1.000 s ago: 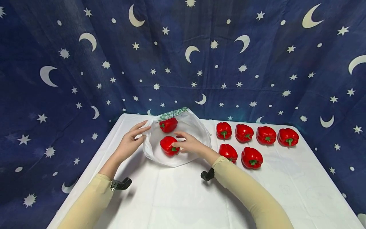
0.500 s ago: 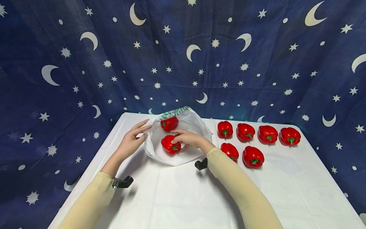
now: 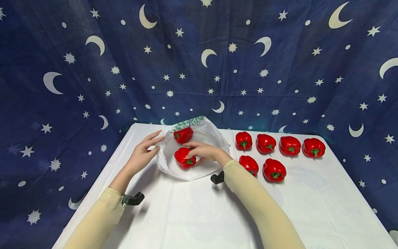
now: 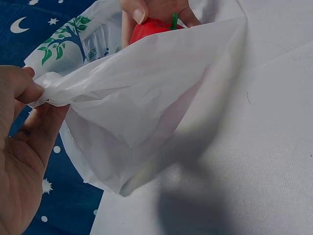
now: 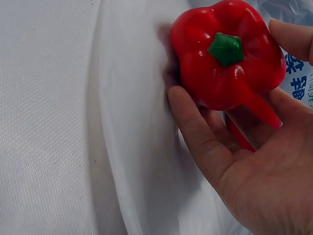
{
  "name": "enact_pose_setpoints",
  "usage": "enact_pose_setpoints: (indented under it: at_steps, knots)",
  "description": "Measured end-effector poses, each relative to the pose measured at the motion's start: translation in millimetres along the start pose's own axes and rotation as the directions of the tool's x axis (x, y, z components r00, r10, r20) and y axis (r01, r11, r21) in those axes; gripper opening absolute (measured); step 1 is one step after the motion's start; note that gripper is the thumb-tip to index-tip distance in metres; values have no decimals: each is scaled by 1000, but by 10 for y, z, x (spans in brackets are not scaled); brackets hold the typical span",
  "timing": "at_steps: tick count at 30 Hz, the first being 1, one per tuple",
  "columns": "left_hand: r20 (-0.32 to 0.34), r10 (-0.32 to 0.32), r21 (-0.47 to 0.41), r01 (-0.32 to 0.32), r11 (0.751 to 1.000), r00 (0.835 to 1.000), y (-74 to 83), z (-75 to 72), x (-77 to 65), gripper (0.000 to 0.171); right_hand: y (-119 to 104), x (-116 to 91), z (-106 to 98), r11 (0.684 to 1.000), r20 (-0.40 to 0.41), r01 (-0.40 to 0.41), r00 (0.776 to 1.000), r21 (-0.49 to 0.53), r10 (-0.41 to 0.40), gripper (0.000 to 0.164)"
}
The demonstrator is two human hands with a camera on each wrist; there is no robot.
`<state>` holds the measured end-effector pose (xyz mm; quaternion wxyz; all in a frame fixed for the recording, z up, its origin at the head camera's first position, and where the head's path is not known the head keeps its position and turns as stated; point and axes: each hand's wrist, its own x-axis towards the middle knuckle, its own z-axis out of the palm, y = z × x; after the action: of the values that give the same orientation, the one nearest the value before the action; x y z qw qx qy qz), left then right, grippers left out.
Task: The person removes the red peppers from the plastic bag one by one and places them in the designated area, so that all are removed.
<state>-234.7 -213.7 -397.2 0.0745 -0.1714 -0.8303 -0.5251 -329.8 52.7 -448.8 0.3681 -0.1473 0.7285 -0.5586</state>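
A white plastic bag [image 3: 166, 165] with a green leaf print lies with its mouth towards me in the head view. My left hand [image 3: 143, 156] pinches the bag's left rim between thumb and fingers, plain in the left wrist view, where the rim is bunched [image 4: 51, 88]. My right hand [image 3: 205, 152] reaches into the bag mouth and holds a red bell pepper [image 3: 183, 157] with a green stem. In the right wrist view the thumb and fingers lie around this bell pepper [image 5: 225, 58]. A second red bell pepper [image 3: 184, 135] rests deeper in the bag, behind the held one.
Several red bell peppers stand right of the bag in two rows, a back row [image 3: 290, 146] and a front pair [image 3: 274, 170]. The right forearm partly covers one front pepper [image 3: 248, 164]. A dark blue curtain [image 3: 199, 62] hangs behind the white-covered table [image 3: 323, 204].
My right hand has moved a little left, further into the bag mouth and around the front pepper. That pepper has hardly shifted. The left hand keeps its grip on the rim.
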Motion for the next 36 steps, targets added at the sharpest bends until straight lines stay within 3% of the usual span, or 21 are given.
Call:
enact_pose_setpoints:
  at_steps: [15,21,27,36]
  knots:
    - [2,-3,4,3,1000,1000,17,2,-2,39,32,5,29,1000,-12,14,1000,8,-13,68]
    - [-7,2,7,-2,1000,1000,-183,10,31,40,18,-43,13,999,0,42,999,21,-42,67]
    - [-5,3,32,-3,999,1000,-389,-2,71,41,-22,-174,-20,998,14,69,997,14,-69,65]
    - [2,21,30,-21,999,1000,-396,2,84,41,-159,-484,-101,994,38,108,993,9,-109,66]
